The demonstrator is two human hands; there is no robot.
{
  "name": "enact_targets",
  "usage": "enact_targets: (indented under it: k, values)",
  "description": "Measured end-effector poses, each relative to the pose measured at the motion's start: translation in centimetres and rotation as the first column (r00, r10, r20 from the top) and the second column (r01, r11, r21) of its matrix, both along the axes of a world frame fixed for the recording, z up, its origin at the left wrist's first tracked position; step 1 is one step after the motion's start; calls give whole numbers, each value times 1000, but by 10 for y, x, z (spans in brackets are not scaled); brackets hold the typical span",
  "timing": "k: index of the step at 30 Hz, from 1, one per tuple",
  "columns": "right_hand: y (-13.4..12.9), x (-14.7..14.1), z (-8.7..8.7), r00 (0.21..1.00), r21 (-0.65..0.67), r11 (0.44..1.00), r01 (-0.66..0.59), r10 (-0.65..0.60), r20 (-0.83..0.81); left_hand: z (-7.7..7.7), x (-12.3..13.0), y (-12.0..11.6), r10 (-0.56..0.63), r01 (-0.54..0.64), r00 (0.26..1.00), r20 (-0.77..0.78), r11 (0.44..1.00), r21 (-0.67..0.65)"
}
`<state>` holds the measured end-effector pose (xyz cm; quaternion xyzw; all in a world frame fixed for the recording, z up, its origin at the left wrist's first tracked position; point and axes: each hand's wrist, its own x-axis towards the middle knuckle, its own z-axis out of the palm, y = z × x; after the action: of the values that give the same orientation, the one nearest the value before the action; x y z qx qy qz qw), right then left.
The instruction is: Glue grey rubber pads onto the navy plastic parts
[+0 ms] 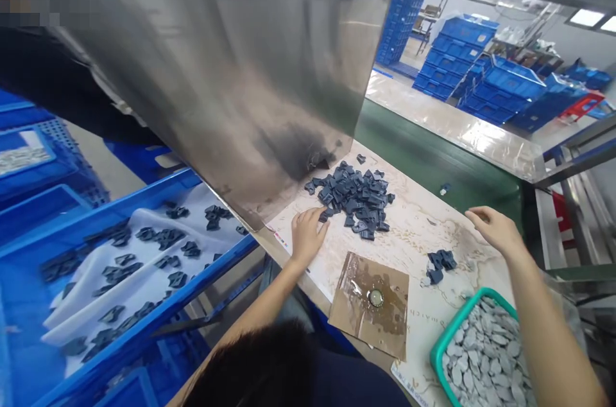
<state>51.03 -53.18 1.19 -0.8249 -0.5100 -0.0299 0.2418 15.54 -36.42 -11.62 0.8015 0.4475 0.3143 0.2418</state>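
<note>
My left hand [307, 237] is at the near left edge of a pile of small dark grey plastic parts [359, 195]. Its thumb and forefinger close around one dark plastic part [326, 215]. Further right, my right hand [495, 230] hovers beside the green conveyor belt [433, 153], fingers stretched out with nothing visible in them. A small part [444, 189] lies on the belt, to the left of those fingertips. Below my right hand, a little cluster of dark parts [440, 264] rests on the patterned tabletop [409, 233].
A wet cardboard piece [356, 323] with a small round disc [375, 298] lies in front of me. A green basket [437, 355] holds grey chips. A metal panel [240, 73] rises behind the pile. Blue trays [216, 272] with more parts stand left; blue crates [452, 54] are stacked beyond.
</note>
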Motion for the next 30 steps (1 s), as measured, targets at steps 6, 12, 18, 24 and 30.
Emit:
enact_targets:
  k: [6,12,18,24,30]
  values:
    - [-145,-82,-13,991,-300,945,-130,126,-33,-3,-5,-3,-81,82,983,163,997,1]
    - [-191,-153,-60,976,-283,956,78,-16,216,-1,-8,-3,-33,46,963,267,998,-41]
    - [-179,-169,-67,979,-190,967,168,-141,145,-6,-10,3,-13,75,940,340,982,-171]
    - [-176,-161,-67,983,-226,960,166,-179,-36,0,-11,0,-198,210,969,147,975,-76]
    - [-173,-172,-62,938,-108,944,313,-325,-124,15,-13,-7,-101,186,931,350,958,-220]
